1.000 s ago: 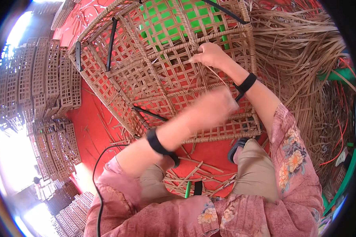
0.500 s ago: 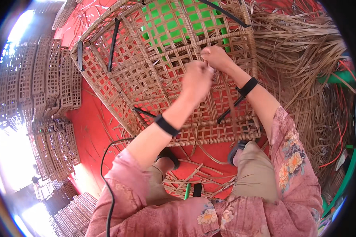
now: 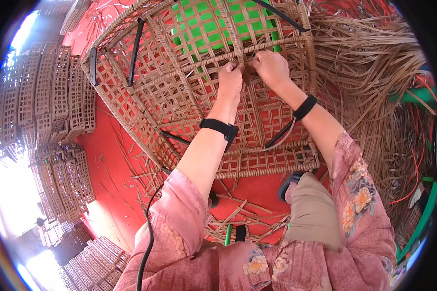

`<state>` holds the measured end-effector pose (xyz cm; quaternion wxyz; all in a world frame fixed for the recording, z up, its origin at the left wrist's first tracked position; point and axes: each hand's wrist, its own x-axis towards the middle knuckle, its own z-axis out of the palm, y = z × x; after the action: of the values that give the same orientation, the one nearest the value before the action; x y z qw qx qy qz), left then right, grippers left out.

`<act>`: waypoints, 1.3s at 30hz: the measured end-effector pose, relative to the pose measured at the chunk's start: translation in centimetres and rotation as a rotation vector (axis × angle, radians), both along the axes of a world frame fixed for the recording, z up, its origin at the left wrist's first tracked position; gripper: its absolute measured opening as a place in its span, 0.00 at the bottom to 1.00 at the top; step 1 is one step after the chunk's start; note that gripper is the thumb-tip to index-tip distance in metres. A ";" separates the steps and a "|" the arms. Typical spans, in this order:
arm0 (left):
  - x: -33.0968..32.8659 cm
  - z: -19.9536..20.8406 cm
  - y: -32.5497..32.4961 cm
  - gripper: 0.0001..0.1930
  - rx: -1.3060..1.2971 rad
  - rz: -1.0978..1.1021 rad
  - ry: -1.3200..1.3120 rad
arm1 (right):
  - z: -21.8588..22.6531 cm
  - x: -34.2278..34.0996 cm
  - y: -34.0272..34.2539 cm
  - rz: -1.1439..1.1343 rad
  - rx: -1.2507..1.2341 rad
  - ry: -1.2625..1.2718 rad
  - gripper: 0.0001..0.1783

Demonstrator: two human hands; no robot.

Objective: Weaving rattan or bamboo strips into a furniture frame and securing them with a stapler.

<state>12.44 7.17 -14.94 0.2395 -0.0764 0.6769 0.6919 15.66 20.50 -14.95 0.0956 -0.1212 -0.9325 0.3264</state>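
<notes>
A large woven frame [image 3: 199, 109] of brown flat strips, with wrapped ribs and black braces, lies tilted before me. My left hand [image 3: 230, 80] is closed, thumb and fingers pinched at the junction of two wrapped ribs. Just right of it, my right hand [image 3: 273, 70] pinches a brown weaving strip [image 3: 248, 69] at the same junction. The strip's short run shows between the two hands; fingers hide its ends. A pale strip loop [image 3: 285, 136] hangs over the lattice below the right wrist. Behind the weave stands a green plastic stool [image 3: 199, 24].
Woven lattice panels [image 3: 58, 92] are stacked along the left. A big heap of loose strips [image 3: 369, 63] lies at the right. Cut strip scraps [image 3: 243, 213] litter the red floor [image 3: 107, 169]. A black cable [image 3: 148, 223] runs along my left sleeve.
My left hand has moved from below the junction up and left onto the rib. My right hand has shifted slightly right. The hanging strip now curves beside the right wrist.
</notes>
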 end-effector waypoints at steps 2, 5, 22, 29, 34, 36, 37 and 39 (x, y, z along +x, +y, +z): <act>0.1 -0.1 -0.2 0.05 0.006 0.010 0.017 | 0.1 0.1 -0.5 -0.025 0.067 0.032 0.10; 0.1 -0.5 -0.2 0.05 0.041 0.004 0.006 | -0.3 0.0 -1.2 -0.005 0.195 0.266 0.10; 0.2 -0.3 -0.8 0.07 0.117 0.025 0.037 | -1.2 -1.0 -2.1 -0.086 -0.827 0.014 0.12; 1.0 1.0 -2.4 0.20 -0.890 -0.191 0.598 | -0.5 -0.8 -0.8 -0.058 -1.381 -0.186 0.10; 1.1 2.2 -3.8 0.19 -0.892 -0.368 0.630 | 1.3 -0.5 -0.8 -0.172 -1.503 -0.353 0.12; 0.9 3.2 -3.7 0.17 -0.916 -0.474 0.715 | 1.6 -0.6 -1.0 -0.152 -1.470 -0.337 0.14; 1.0 3.8 -3.5 0.17 -0.899 -0.443 0.764 | 1.7 -0.6 -1.0 -0.133 -1.438 -0.318 0.17; 1.9 5.7 -2.9 0.17 -0.810 -0.616 0.444 | 1.5 -0.9 -1.0 -0.030 -1.163 -0.293 0.19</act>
<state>14.33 4.32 -9.21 0.2337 0.1867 0.9141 0.2738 14.76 19.51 -13.47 -0.1110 -0.2107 -0.6027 0.7616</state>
